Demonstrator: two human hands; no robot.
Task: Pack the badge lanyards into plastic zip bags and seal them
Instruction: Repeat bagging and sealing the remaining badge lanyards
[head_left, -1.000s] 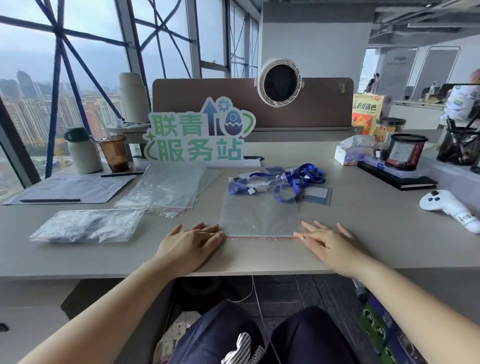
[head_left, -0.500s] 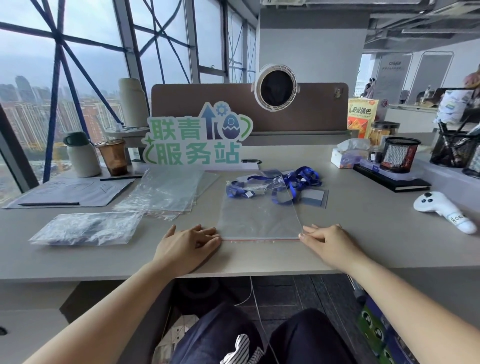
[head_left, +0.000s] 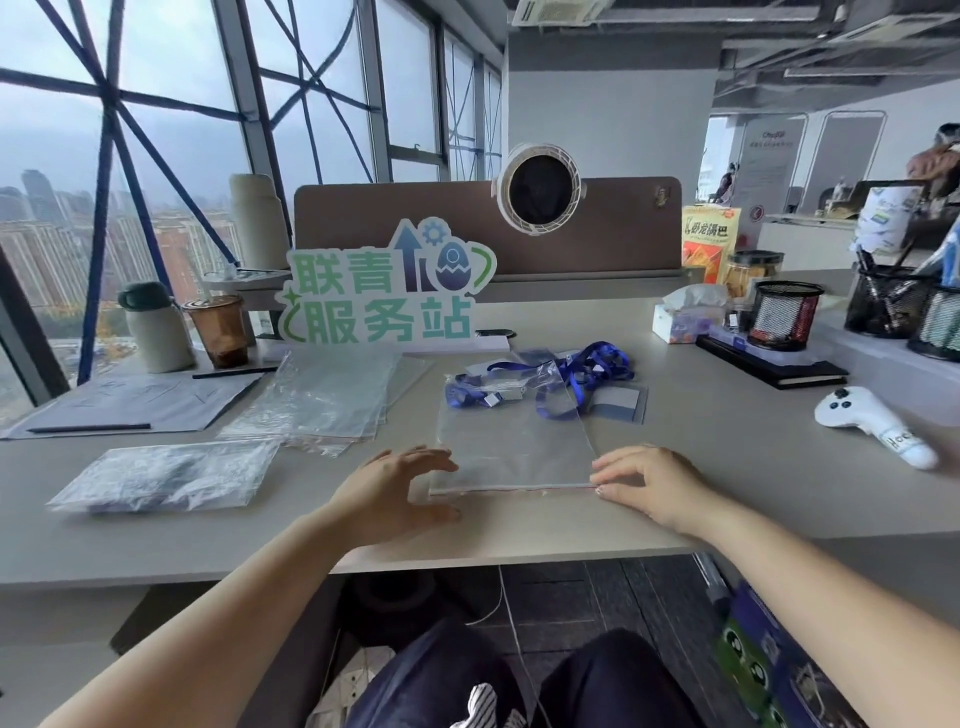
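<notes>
Lying flat on the grey desk (head_left: 737, 483), the clear zip bag (head_left: 514, 452) has its red-lined seal strip (head_left: 514, 490) along the near edge, facing the person. The blue lanyards (head_left: 587, 366) sit bunched at the bag's far end, partly seen through the plastic; whether they are inside it or under it cannot be told. The left hand (head_left: 395, 493) is released, fingers spread and gently curved with the thumb apart, grasping nothing, its fingertips just at the bag's near left corner. The right hand (head_left: 649, 483) rests bent fingertips on the strip's right corner; the thumb is hidden, so whether it pinches the bag cannot be told. To the left lie a stack of empty zip bags (head_left: 322, 400) and, nearer, a filled plastic bag (head_left: 166, 473). A green-lettered sign (head_left: 384, 296) stands behind them, beside an iced coffee cup (head_left: 218, 330). On the right are a tissue box (head_left: 680, 322), a mesh pen holder (head_left: 784, 314) and a white controller (head_left: 872, 426).
</notes>
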